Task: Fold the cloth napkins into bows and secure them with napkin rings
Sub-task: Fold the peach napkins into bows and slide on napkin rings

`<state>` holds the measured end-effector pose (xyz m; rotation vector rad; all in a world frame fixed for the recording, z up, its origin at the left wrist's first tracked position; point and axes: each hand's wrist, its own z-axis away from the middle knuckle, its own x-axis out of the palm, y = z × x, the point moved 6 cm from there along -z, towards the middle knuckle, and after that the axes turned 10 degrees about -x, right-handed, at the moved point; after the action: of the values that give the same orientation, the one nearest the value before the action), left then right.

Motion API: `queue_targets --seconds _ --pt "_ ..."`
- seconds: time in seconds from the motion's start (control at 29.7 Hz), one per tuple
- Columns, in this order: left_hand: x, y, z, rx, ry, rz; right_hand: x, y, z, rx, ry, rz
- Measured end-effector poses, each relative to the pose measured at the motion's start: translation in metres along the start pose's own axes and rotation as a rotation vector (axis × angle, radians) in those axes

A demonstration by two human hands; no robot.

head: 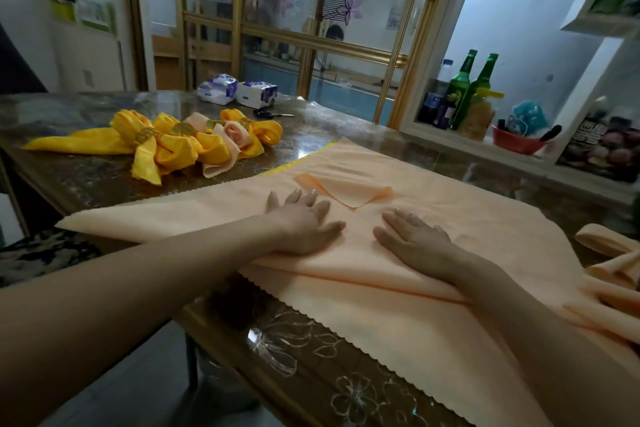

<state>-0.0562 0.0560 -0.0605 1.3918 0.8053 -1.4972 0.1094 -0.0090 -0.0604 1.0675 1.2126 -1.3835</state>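
Head view: the table (104, 177) is seen from above, with both bare forearms reaching over it.
Peach napkin (346, 274): a thin, matt cloth with zigzag-cut edges is spread flat over the near part of the table. A long soft fold is seen running across it under the wrists.
Turned corner (349, 189): one pointed corner is folded in towards the middle, just beyond the left fingertips.
Left hand (304, 222): laid palm down on the napkin with fingers straight and slightly spread. Nothing is grasped.
Right hand (412, 236): pressed flat on the same napkin just beside the left, fingers extended, released.
Yellow strip (298, 163): a narrow yellow cloth edge is seen under the napkin's far left border.
Finished bows (166, 146): glossy yellow and peach napkins are heaped at the far left, apart from the spread napkin.
Napkin rings (145, 135): gold openwork bands are clasped round the bows' middles.
Loose peach cloth (616, 260): soft loops are bunched at the right edge.
Table surface: dark, mottled, under a shiny clear cover embossed with flower outlines.
Scissors (273, 113): laid beyond the bows.
Tissue packs (239, 92): two soft plastic-wrapped blocks are set at the far edge.
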Motion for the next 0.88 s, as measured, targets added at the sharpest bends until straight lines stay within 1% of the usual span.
queue_targets --seconds 0.07,0.17,0.2,0.27,0.34,0.37,0.44,0.47,0.54,0.61,0.64,0.71,0.88 --pt "0.002 0.000 -0.012 0.007 0.019 0.002 0.001 0.003 -0.007 -0.010 0.066 0.000" --pt "0.001 -0.003 -0.017 0.027 0.065 0.022 -0.015 0.011 -0.002 -0.011 0.246 -0.185" --pt "0.002 -0.004 -0.018 0.033 0.070 0.033 -0.019 0.020 0.000 0.024 0.277 -0.209" --pt "0.002 -0.005 -0.019 0.035 0.102 0.071 -0.022 0.045 0.008 0.149 0.263 -0.116" --pt "-0.005 -0.007 -0.017 0.033 0.201 0.138 -0.025 0.061 0.015 0.239 0.262 0.037" --pt "-0.009 -0.006 -0.015 0.039 0.279 0.169 -0.028 0.061 0.018 0.243 0.303 0.091" --pt "-0.017 -0.006 -0.007 0.043 0.443 0.206 -0.032 0.040 0.020 0.146 0.413 0.102" --pt "-0.019 -0.007 -0.003 0.044 0.496 0.219 -0.033 0.021 0.021 0.071 0.448 0.079" --pt "-0.021 -0.008 0.003 0.050 0.523 0.258 -0.027 -0.023 0.020 -0.094 0.423 0.038" --pt "-0.021 -0.010 0.006 0.042 0.507 0.308 -0.011 -0.063 0.017 -0.233 0.326 0.042" --pt "-0.020 -0.010 0.007 0.038 0.503 0.314 -0.004 -0.077 0.016 -0.274 0.290 0.050" --pt "-0.022 -0.008 0.009 0.031 0.505 0.311 0.001 -0.089 0.007 -0.290 0.240 0.086" --pt "-0.023 -0.008 0.011 0.001 0.511 0.278 -0.001 -0.094 -0.041 -0.219 0.123 0.123"
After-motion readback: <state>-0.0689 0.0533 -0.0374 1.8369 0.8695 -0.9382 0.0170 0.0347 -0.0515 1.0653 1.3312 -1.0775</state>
